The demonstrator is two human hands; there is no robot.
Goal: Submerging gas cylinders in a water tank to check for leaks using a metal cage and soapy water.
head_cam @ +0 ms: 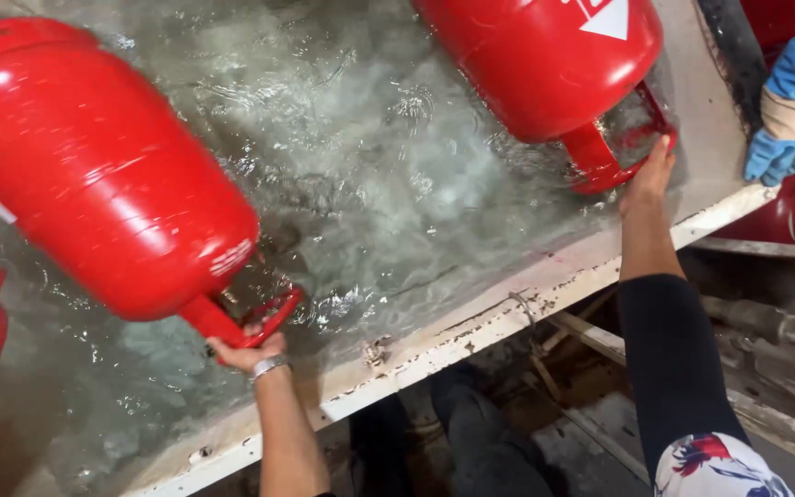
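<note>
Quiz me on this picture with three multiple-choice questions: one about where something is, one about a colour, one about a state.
1. Where do the two red gas cylinders lie?
A. In a trough of water
B. On a dry floor
C. On a shelf

2. What colour is the glove on the other person's hand at the right edge?
A. Green
B. Blue
C. Black

3. What is the left hand doing?
A. Hanging free
B. Lying flat on the rim
C. Gripping a cylinder's collar ring

Answers:
1 A: the near cylinder and far cylinder sit in rippling water.
2 B: the glove is blue.
3 C: the left hand closes on the red ring.
</note>
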